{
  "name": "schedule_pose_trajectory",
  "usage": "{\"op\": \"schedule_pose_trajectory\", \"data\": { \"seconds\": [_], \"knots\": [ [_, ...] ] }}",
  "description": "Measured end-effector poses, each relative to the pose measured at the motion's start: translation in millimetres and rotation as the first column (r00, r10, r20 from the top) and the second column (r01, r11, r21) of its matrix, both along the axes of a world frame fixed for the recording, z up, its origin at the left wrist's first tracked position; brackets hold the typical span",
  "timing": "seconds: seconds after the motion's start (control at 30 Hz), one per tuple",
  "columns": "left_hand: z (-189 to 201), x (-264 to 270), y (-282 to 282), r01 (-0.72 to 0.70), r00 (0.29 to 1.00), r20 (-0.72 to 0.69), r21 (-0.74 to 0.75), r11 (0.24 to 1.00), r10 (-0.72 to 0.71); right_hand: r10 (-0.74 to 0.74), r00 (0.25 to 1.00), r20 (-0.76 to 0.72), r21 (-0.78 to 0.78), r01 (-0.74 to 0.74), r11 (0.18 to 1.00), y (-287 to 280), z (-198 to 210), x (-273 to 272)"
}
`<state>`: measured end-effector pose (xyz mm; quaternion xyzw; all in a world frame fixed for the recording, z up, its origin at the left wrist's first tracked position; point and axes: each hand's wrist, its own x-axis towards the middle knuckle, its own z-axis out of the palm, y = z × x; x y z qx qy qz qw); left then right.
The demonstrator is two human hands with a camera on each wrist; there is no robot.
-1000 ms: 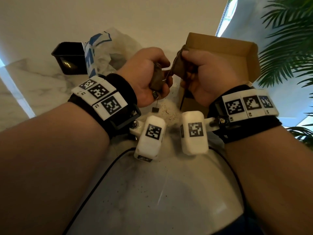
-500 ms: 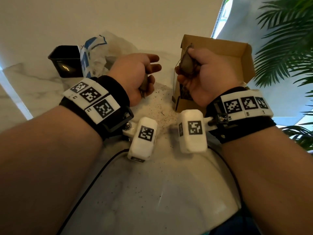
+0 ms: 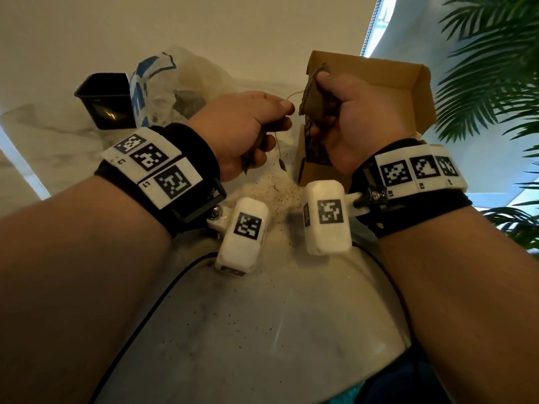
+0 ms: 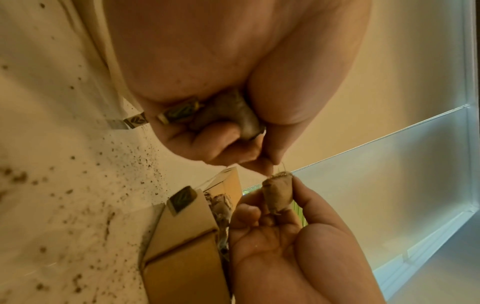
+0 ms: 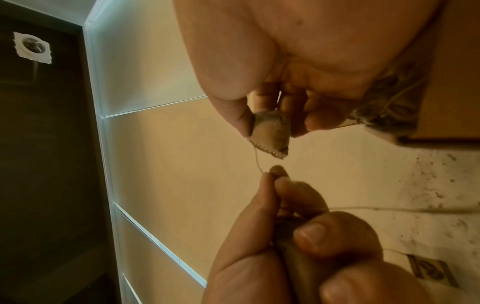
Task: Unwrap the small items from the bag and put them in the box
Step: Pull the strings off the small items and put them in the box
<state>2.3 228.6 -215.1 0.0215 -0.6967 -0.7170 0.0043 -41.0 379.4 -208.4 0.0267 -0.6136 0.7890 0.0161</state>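
Observation:
My right hand (image 3: 320, 94) pinches a small brown tea bag (image 3: 313, 97) upright in front of the open cardboard box (image 3: 379, 71). In the right wrist view the tea bag (image 5: 270, 133) shows a serrated edge, and a thin string (image 5: 257, 160) runs from it to my left hand (image 5: 272, 179). My left hand (image 3: 274, 118) pinches that string between thumb and forefinger, while its other fingers curl round a second brown pouch (image 4: 233, 115) with a paper tag (image 4: 179, 112). A small tag (image 3: 282, 164) dangles below the left hand. Several unwrapped tea bags lie in the box (image 4: 182, 257).
A crumpled plastic bag (image 3: 163, 80) with blue print lies at the back left, beside a black square tub (image 3: 105, 100). Dark crumbs (image 3: 274, 191) are scattered on the white marble table (image 3: 262, 316). A palm plant (image 3: 495, 68) stands on the right, and a black cable (image 3: 163, 290) crosses the table.
The hands, apart half a second ago, have come together. My left thumb and forefinger now pinch the string of the tea bag in my right hand. A tag hangs under the left hand.

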Motion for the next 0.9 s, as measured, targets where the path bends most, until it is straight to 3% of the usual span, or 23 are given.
{"op": "schedule_pose_trajectory", "data": {
  "seconds": [0.2, 0.33, 0.5, 0.67, 0.9],
  "knots": [
    [2.8, -2.8, -0.3, -0.048, 0.994, -0.094, 0.075, 0.996, 0.055, 0.045, 0.998, 0.037, -0.030, -0.044, 0.999, -2.4, 8.6, 4.1],
    [6.1, -5.9, -5.0, -0.129, 0.975, -0.160, 0.163, 0.978, 0.155, 0.277, 0.957, 0.080, 0.094, -0.284, 0.954, 1.2, 8.9, 12.2],
    [6.1, -7.2, -8.5, -0.178, 0.960, -0.193, 0.149, 0.973, 0.205, 0.500, 0.865, -0.031, 0.198, -0.485, 0.852, 4.2, 6.5, 19.2],
    [2.0, -6.5, -7.5, -0.135, 0.976, -0.169, 0.034, 0.990, 0.139, 0.485, 0.857, -0.172, 0.005, -0.492, 0.871, 4.7, 6.7, 20.1],
    [-2.3, -6.4, -8.2, -0.101, 0.992, -0.081, -0.085, 0.991, 0.094, 0.360, 0.904, -0.232, -0.236, -0.411, 0.881, 5.2, 8.5, 15.3]
  ]
}}
